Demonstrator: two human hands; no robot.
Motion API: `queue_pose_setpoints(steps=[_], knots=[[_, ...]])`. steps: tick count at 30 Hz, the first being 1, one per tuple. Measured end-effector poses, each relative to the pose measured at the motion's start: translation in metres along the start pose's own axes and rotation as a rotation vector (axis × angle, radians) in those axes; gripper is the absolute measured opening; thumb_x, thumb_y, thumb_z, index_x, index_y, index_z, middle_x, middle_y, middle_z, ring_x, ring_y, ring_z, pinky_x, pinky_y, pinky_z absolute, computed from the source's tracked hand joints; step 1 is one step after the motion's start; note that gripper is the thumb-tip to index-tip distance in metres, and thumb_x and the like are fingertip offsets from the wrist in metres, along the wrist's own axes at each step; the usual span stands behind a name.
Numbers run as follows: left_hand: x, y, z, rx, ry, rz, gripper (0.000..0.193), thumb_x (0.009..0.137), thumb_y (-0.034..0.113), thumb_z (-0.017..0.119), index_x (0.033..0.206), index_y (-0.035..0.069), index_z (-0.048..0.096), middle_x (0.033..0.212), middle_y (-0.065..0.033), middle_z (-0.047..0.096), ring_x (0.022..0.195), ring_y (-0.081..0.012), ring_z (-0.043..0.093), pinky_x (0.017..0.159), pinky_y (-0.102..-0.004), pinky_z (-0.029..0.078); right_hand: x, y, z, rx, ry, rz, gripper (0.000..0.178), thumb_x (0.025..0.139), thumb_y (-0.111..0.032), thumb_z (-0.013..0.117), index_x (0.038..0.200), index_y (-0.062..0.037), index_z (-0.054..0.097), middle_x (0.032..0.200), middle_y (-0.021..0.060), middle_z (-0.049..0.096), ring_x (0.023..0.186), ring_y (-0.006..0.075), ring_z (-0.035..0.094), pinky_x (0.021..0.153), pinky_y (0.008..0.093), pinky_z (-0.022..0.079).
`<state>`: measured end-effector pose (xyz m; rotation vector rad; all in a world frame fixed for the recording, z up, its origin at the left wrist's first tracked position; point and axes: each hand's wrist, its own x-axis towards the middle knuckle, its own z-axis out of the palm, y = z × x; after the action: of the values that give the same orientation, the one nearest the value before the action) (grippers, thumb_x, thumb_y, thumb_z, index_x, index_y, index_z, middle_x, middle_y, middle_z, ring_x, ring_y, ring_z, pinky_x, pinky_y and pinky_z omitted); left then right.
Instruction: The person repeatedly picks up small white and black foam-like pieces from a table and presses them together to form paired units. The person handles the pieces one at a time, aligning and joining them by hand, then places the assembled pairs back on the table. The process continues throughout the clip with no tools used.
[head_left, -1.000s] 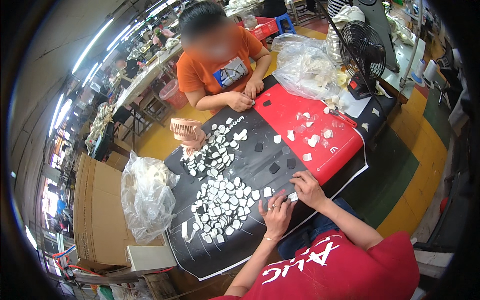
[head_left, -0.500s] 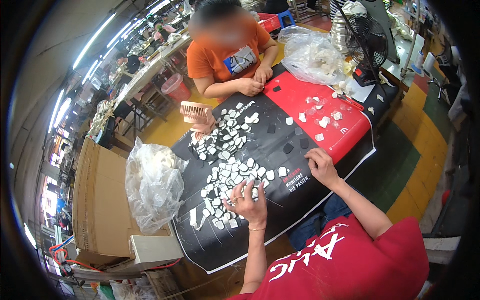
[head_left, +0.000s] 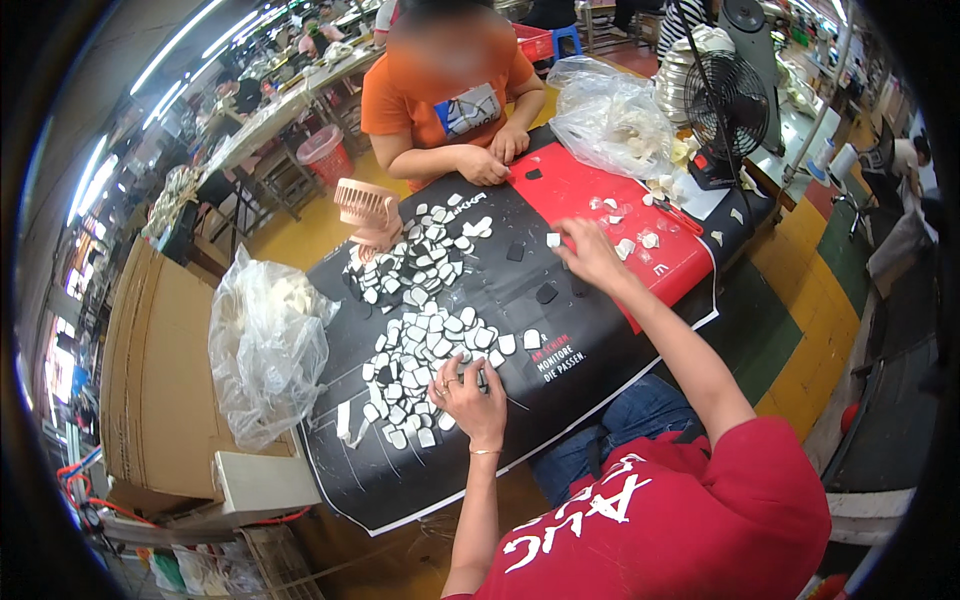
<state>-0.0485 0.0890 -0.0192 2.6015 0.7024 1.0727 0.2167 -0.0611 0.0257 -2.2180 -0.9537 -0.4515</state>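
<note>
Over the near edge of a heap of small white, dark-edged, round-ended pieces (head_left: 411, 350), my left hand (head_left: 472, 402) rests with its fingers apart and curved down. What lies under the fingertips is hidden. My right hand (head_left: 592, 255) reaches across the black part of the table mat, thumb and forefinger closed about a single small white piece (head_left: 553, 240) by the red part. Flat dark pieces (head_left: 546, 293) lie close to that hand. One loose white piece (head_left: 531, 339) sits right of the heap.
Across the table, a person in orange (head_left: 455, 115) has both hands at the mat's far edge. A beige small fan (head_left: 370, 212) and a plastic bag (head_left: 268, 345) stand left. Far right are another bag (head_left: 610, 115), a black fan (head_left: 725, 105) and a red-handled tool (head_left: 680, 217).
My right hand has moved forward from the mat's near side to the lone white piece. My left hand has lowered onto the heap. The whole view has shifted slightly.
</note>
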Motion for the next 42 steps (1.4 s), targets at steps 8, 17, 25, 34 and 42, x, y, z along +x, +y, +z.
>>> queue_pose_setpoints(steps=[8,17,25,34,42], knots=[[0.002,0.003,0.001,0.049,0.049,-0.038,0.010,0.084,0.020,0.073,0.090,0.012,0.071,0.115,-0.0070,0.062,0.119,-0.0268,0.054,0.108,-0.0492,0.029,0.059,0.027,0.020,0.093,-0.583,0.356,0.051,0.075,-0.017,0.084,0.121,-0.0028,0.066,0.093,0.0122,0.074,0.094,0.0290,0.071,0.084,0.0410,0.053],[0.009,0.015,-0.015,-0.035,0.178,0.048,0.014,0.080,0.013,0.077,0.093,0.014,0.070,0.110,-0.0023,0.065,0.111,-0.0235,0.059,0.108,-0.0461,0.028,-0.017,-0.043,-0.052,0.076,0.203,-0.505,0.016,0.076,-0.012,0.078,0.091,-0.0134,0.074,0.089,0.0034,0.063,0.082,0.0224,0.061,0.070,0.0355,0.046],[0.040,0.118,-0.066,-0.682,-0.056,0.114,0.030,0.079,0.004,0.077,0.108,0.006,0.071,0.111,-0.0091,0.068,0.100,-0.0265,0.064,0.091,-0.0378,0.046,-0.072,-0.087,-0.140,0.418,0.223,-0.560,0.030,0.071,-0.009,0.086,0.097,-0.0154,0.071,0.090,-0.0012,0.063,0.078,0.0170,0.060,0.068,0.0310,0.047],[0.060,0.164,-0.070,-1.219,-0.447,-0.188,0.016,0.087,0.001,0.070,0.103,-0.001,0.072,0.106,-0.0116,0.069,0.104,-0.0214,0.063,0.100,-0.0357,0.045,-0.081,-0.065,-0.136,1.575,-0.200,0.443,0.012,0.092,-0.005,0.073,0.100,-0.0012,0.064,0.094,0.0035,0.068,0.084,0.0080,0.062,0.074,0.0212,0.050],[0.054,0.177,-0.055,-1.196,-0.463,-0.354,0.010,0.091,0.000,0.068,0.099,-0.003,0.073,0.103,-0.0096,0.069,0.099,-0.0157,0.062,0.089,-0.0303,0.048,-0.086,-0.048,-0.131,1.613,-0.265,0.568,0.012,0.093,-0.006,0.072,0.102,-0.0012,0.065,0.094,0.0030,0.070,0.084,0.0056,0.063,0.072,0.0183,0.048]])
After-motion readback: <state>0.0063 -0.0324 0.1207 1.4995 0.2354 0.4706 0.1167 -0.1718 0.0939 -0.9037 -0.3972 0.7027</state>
